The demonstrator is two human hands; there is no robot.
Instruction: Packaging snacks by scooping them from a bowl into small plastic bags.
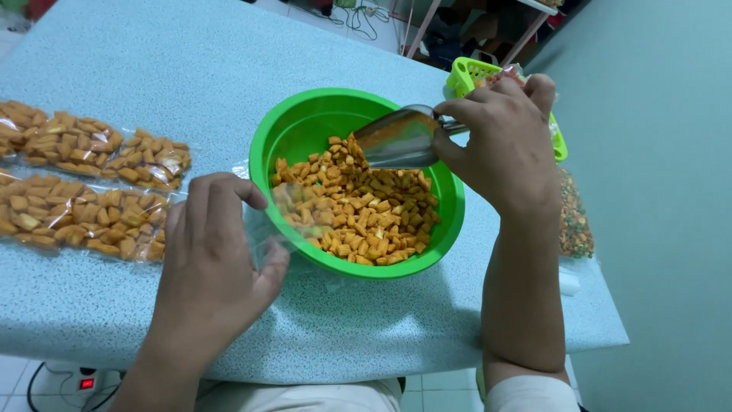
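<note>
Right grip (503, 145) clamps metal scoop (396, 137) over snacks (358, 206).

One green bowl (305, 126), one metal scoop (396, 137), four filled snack bags (84, 221), two hands.

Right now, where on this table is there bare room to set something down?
Bare tabletop stretches behind the green bowl and the filled snack bags. A narrower strip runs along the near edge between the left hand and right hand. The right edge, with the basket, is crowded.
</note>
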